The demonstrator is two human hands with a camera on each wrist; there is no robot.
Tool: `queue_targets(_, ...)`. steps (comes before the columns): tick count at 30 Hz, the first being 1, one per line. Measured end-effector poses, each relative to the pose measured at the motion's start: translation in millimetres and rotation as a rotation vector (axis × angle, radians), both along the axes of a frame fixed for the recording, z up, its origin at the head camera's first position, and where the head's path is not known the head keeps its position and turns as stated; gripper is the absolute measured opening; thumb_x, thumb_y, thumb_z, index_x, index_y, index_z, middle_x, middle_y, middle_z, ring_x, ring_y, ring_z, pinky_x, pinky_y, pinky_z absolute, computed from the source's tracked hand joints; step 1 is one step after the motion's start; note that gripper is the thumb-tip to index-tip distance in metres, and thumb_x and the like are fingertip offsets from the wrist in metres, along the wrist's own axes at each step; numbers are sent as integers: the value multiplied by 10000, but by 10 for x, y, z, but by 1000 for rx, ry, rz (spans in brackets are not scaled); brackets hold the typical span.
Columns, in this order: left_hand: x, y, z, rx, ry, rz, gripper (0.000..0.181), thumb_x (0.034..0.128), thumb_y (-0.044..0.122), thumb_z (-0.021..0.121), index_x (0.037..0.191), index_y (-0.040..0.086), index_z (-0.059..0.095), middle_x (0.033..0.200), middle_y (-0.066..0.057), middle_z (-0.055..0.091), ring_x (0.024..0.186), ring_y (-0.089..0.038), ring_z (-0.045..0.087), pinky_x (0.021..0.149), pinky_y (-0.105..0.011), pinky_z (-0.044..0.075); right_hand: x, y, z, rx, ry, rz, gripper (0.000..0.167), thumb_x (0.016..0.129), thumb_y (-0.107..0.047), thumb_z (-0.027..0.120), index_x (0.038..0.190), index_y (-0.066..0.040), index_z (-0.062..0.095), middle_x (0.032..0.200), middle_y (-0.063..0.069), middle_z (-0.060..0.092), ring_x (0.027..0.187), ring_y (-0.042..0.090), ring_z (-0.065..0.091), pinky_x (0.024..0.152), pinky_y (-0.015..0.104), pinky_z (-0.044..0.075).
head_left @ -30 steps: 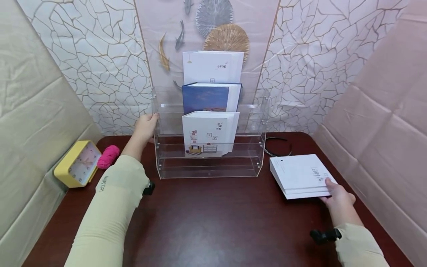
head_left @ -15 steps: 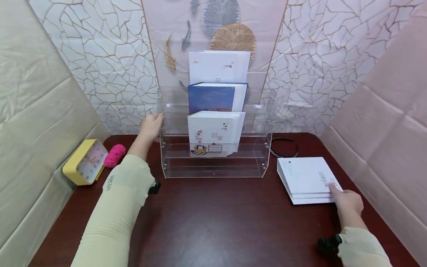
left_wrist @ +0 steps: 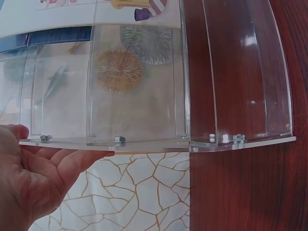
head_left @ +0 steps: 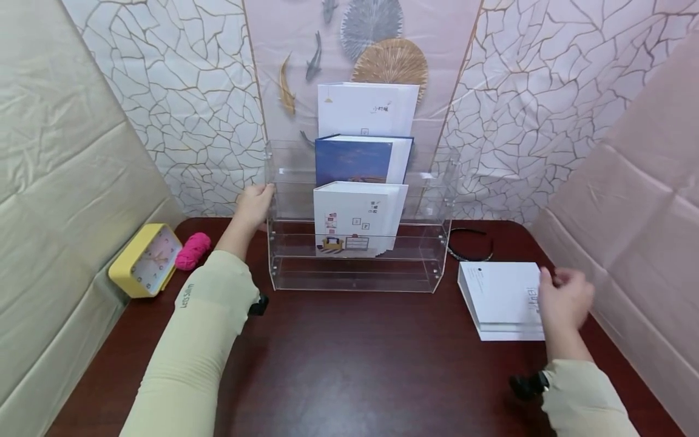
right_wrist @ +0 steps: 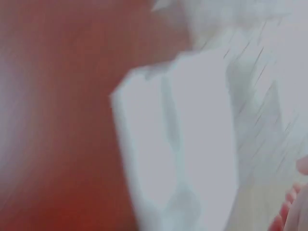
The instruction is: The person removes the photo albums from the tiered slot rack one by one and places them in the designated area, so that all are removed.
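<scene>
Dark tabletop (head_left: 355,358): rack (head_left: 354,281) at left hand (head_left: 253,205), book (head_left: 503,297) by right hand (head_left: 565,298).

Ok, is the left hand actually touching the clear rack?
Touching. The left wrist view shows it plainly: the left hand pinches the clear rack by its side edge, thumb on one face, fingers on the other.

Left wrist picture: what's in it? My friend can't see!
A left hand grips the side of a clear rack; parts of a white book and a blue book show inside. A dark red table is at right, a gold-lined white backdrop below.
</scene>
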State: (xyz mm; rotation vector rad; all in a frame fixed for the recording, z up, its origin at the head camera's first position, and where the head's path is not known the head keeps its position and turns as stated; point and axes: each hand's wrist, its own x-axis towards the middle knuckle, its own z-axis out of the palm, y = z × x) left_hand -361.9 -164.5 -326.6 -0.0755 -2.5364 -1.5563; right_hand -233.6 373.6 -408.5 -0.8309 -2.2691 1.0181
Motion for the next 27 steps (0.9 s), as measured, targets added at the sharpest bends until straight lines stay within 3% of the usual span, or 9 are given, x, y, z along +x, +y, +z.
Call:
queue_targets(3,-10,-5,-6,-30,25,11,381,1001,293,368,751,26,474,642,-47,456,644,-261,542,540,-321,551,-251,-441,323,95,237,151,382,896,-331,606,1135,-34,590,933,28,584,839,118,521,714,226,413)
queue_targets(6,-18,-2,-20,-37,23,10,375,999,291,372,740,35,467,641,-50,449,633,-245,524,538,-313,539,-462,-899,613,132,362,378,366,884,-324,644,1103,-35,595,919,11,624,778,23,523,692,136,428)
queue_targets(10,-29,1,-39,-47,27,14,367,998,280,377,725,48,457,641,-47,452,634,-237,521,547,-315,539,-673,-1422,839,152,373,672,433,861,-334,682,1131,-20,555,1003,108,649,892,136,589,765,245,509)
queue_targets(13,-26,1,-42,-31,28,14,367,1000,271,379,726,41,463,640,-47,449,632,-247,521,549,-335,545,-784,-1703,892,149,311,804,525,834,-357,710,1183,-23,506,1051,140,641,967,252,605,805,389,525)
queue_targets(16,-17,1,-40,3,13,5,370,1000,279,377,725,43,451,643,-54,440,638,-272,528,548,-388,568,-853,-1889,891,146,267,854,587,803,-350,743,1203,-14,474,1055,155,618,976,311,602,826,443,515)
queue_targets(18,-22,-1,-39,8,13,-1,372,1001,286,371,718,52,438,643,-55,437,645,-278,530,561,-419,572,-881,-1975,879,142,258,857,598,777,-330,771,1184,-7,474,1035,150,594,943,312,599,816,416,513)
queue_targets(23,-31,5,-20,-12,34,7,372,1001,287,363,715,62,438,658,-58,446,642,-256,508,584,-402,554,-911,-2124,818,155,242,830,652,722,-316,819,1126,-12,408,997,148,519,878,299,553,734,371,488)
queue_targets(27,-17,7,-12,30,-9,-2,374,1002,304,363,730,58,438,673,-69,455,616,-232,511,561,-387,571,-912,-2206,775,163,210,780,691,713,-297,830,1112,-26,335,971,159,543,834,310,531,672,387,466)
